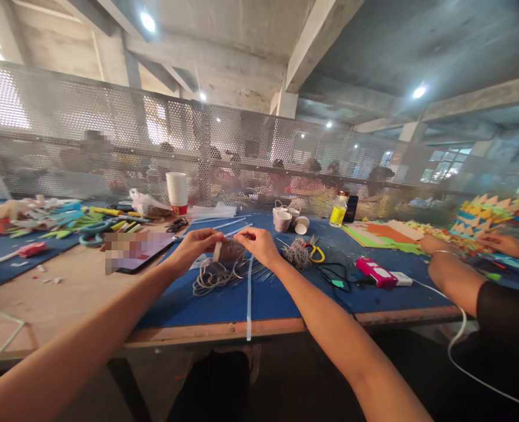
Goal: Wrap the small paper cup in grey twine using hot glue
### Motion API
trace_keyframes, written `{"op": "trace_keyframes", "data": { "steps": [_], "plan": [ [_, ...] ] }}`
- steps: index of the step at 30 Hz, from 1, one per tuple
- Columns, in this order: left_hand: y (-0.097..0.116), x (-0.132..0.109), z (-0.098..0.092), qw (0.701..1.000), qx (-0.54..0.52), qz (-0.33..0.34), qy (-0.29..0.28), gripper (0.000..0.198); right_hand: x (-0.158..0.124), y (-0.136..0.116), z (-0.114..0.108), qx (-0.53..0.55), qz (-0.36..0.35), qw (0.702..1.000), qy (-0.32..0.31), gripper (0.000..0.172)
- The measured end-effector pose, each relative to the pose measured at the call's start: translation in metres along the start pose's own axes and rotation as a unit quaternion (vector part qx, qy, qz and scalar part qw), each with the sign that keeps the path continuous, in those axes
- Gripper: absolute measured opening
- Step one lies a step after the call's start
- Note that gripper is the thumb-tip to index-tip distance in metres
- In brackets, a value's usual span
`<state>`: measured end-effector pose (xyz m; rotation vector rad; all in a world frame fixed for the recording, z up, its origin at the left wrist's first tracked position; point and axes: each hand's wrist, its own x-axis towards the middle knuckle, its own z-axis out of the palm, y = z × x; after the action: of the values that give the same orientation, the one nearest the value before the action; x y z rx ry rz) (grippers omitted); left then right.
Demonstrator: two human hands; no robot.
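My left hand [200, 245] is closed, fingertips pressed together beside the upper edge of a small grey-brown cup-shaped piece [229, 251]. Just to the right, my right hand [259, 246] makes a pinch above the same piece; what lies between its fingers is too small to make out. Loose pale cord [213, 280] is heaped below the piece. A narrow translucent strip [249, 302] runs under my right hand and past the table's front edge. More strips [226, 224] lie behind my hands.
Small white cups [282, 221] stand behind, near yellow-handled scissors [316, 253] and another cord bundle [298, 255]. A phone [147, 255] lies left, a pink box [376, 272] right. Beside me, a co-worker's arm [455, 278] reaches over coloured paper [386, 237]. A perforated screen [242, 152] lines the back.
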<state>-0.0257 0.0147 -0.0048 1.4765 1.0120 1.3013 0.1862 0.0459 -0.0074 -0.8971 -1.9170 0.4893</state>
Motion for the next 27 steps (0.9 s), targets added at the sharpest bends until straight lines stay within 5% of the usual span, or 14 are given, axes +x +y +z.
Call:
{"op": "trace_keyframes", "data": {
  "steps": [8, 12, 15, 18, 22, 27],
  "plan": [
    [0.009, 0.001, -0.011, 0.985, -0.163, -0.053, 0.012, 0.028, 0.007, 0.012, -0.006, 0.018, 0.061, 0.997, 0.048, 0.020],
    [0.013, 0.001, -0.019, 0.965, -0.242, -0.095, -0.039, 0.025, 0.011, 0.014, -0.007, 0.200, 0.126, 0.971, 0.042, 0.025],
    [0.016, 0.000, -0.021, 0.956, -0.268, -0.109, -0.056, 0.023, 0.013, 0.015, -0.008, 0.291, 0.102, 0.951, -0.016, 0.044],
    [0.016, 0.001, -0.020, 0.954, -0.278, -0.109, -0.038, 0.018, 0.012, 0.017, -0.010, 0.144, 0.059, 0.987, -0.029, 0.051],
    [0.012, 0.003, -0.014, 0.965, -0.242, -0.098, -0.004, 0.014, 0.006, 0.013, -0.010, -0.093, -0.008, 0.993, 0.075, 0.033],
    [0.006, 0.002, -0.005, 0.988, -0.144, -0.059, 0.018, 0.023, -0.001, -0.007, -0.004, -0.075, -0.133, 0.984, 0.094, 0.018]
  ]
}}
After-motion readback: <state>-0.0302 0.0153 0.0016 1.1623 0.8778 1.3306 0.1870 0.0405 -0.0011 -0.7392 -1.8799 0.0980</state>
